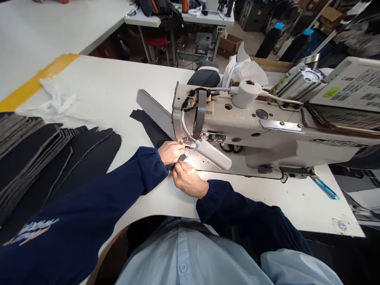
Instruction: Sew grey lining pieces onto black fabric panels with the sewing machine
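A sewing machine (285, 122) stands on the white table, its lamp (212, 153) shining on the needle area. Under the needle end lies a dark fabric piece (152, 128), stretching away to the back left. My left hand (171, 152) is at the needle, with its fingers closed on the fabric beside the presser foot. Just in front of it, my right hand (188, 179) pinches the fabric's near edge. Both sets of fingertips partly hide the fabric and the stitching spot.
Stacked dark fabric pieces (89, 154) spread over the left side, with white scraps (56, 97) behind them. A blue cutter (325, 187) lies at the table's right end. Two dark thread cones (270, 39) with blue tops stand at the back right.
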`<action>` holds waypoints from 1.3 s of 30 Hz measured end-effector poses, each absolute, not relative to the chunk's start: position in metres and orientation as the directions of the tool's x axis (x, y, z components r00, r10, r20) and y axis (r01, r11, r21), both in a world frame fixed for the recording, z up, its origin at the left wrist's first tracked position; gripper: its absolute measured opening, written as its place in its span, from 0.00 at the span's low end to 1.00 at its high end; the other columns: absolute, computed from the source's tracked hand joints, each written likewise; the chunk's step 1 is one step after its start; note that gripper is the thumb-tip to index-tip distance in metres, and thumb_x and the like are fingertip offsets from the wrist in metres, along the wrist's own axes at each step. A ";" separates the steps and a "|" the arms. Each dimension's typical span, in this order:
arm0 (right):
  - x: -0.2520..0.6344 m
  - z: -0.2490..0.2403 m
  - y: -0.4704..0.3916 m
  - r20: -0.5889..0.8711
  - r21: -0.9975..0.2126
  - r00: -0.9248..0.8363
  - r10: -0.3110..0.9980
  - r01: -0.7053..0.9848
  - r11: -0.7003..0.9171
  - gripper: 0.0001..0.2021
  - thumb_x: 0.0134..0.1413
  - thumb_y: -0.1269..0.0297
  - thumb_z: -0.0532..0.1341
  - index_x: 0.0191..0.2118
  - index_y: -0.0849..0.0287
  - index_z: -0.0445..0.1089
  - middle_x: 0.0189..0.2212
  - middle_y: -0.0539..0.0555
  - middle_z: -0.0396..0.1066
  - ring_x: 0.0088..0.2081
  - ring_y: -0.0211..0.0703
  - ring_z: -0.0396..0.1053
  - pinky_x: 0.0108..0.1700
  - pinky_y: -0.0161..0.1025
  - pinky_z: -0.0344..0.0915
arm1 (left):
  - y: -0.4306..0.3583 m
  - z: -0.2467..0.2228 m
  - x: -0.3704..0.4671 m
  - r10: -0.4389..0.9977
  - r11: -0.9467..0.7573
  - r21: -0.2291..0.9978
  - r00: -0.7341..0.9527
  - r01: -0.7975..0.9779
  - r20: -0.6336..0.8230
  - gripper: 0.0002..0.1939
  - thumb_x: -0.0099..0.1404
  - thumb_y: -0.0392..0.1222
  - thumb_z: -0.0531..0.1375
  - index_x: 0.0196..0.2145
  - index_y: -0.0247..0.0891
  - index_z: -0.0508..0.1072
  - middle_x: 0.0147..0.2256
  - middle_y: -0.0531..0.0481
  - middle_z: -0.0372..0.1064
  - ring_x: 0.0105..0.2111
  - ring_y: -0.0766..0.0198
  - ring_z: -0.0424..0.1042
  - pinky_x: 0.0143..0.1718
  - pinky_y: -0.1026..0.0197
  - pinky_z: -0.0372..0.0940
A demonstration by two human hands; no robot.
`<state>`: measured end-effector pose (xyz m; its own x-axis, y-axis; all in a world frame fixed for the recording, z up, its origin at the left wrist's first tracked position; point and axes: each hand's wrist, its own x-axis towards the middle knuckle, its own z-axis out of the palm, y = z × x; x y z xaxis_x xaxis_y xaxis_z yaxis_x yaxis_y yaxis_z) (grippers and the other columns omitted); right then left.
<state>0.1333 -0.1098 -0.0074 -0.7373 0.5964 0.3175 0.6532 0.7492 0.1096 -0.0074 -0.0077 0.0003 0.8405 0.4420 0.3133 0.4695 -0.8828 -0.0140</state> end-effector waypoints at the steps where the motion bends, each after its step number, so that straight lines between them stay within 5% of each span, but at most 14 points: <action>1: 0.134 -0.009 -0.109 0.324 0.113 -0.732 0.599 0.659 0.744 0.15 0.61 0.79 0.47 0.35 0.67 0.72 0.32 0.62 0.70 0.38 0.50 0.70 0.41 0.47 0.68 | -0.007 0.000 -0.008 0.436 -0.886 -0.016 0.845 0.463 0.309 0.11 0.62 0.32 0.54 0.28 0.36 0.76 0.23 0.50 0.67 0.28 0.64 0.67 0.29 0.63 0.59; 7: 0.133 -0.020 -0.099 0.327 0.093 -0.706 0.628 0.686 0.722 0.16 0.62 0.78 0.48 0.43 0.74 0.72 0.43 0.70 0.71 0.48 0.56 0.70 0.51 0.52 0.68 | 0.003 0.004 -0.015 0.431 -0.885 -0.051 0.854 0.464 0.293 0.11 0.63 0.35 0.54 0.29 0.37 0.77 0.25 0.49 0.71 0.31 0.62 0.69 0.35 0.62 0.61; 16: 0.132 -0.023 -0.090 0.229 -0.146 -0.613 0.756 0.747 0.649 0.20 0.65 0.65 0.53 0.53 0.80 0.67 0.54 0.78 0.64 0.57 0.62 0.62 0.61 0.56 0.60 | 0.022 0.009 -0.012 0.534 -0.836 -0.010 0.818 0.549 0.214 0.10 0.64 0.35 0.55 0.29 0.34 0.75 0.29 0.47 0.72 0.32 0.62 0.69 0.33 0.63 0.60; 23: 0.134 -0.022 -0.093 0.265 -0.109 -0.625 0.735 0.738 0.666 0.20 0.66 0.65 0.51 0.52 0.79 0.67 0.54 0.77 0.64 0.59 0.61 0.60 0.59 0.56 0.61 | 0.018 0.014 -0.007 0.565 -0.822 0.028 0.809 0.568 0.162 0.11 0.64 0.33 0.55 0.27 0.34 0.74 0.31 0.47 0.72 0.37 0.61 0.69 0.36 0.62 0.61; 28: 0.138 -0.024 -0.093 0.364 -0.085 -0.620 0.695 0.721 0.688 0.19 0.65 0.66 0.51 0.50 0.78 0.68 0.50 0.74 0.68 0.56 0.59 0.64 0.58 0.53 0.62 | 0.004 0.020 -0.005 0.649 -0.758 0.039 0.746 0.651 0.148 0.10 0.64 0.41 0.57 0.32 0.35 0.78 0.36 0.42 0.71 0.43 0.55 0.68 0.39 0.57 0.61; 33: 0.148 -0.019 -0.090 0.486 -0.216 -0.562 0.669 0.665 0.715 0.13 0.64 0.69 0.50 0.40 0.64 0.72 0.40 0.62 0.73 0.45 0.49 0.70 0.51 0.47 0.67 | -0.011 0.033 0.000 0.807 -0.590 0.057 0.589 0.805 0.031 0.20 0.61 0.54 0.60 0.41 0.36 0.78 0.47 0.38 0.68 0.47 0.48 0.65 0.38 0.55 0.61; 39: 0.162 -0.014 -0.091 0.567 -0.423 -0.388 0.727 0.620 0.661 0.14 0.65 0.69 0.50 0.31 0.58 0.69 0.32 0.56 0.75 0.35 0.42 0.72 0.44 0.42 0.69 | -0.026 0.034 0.020 0.861 -0.494 0.091 0.501 0.864 -0.082 0.14 0.62 0.40 0.59 0.41 0.29 0.77 0.45 0.32 0.69 0.40 0.48 0.71 0.32 0.56 0.63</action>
<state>0.1619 -0.0911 -0.0140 -0.3876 0.7268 0.5671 0.6204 0.6606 -0.4227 0.0196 -0.0257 0.0343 0.5012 0.8614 -0.0820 0.8645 -0.4943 0.0913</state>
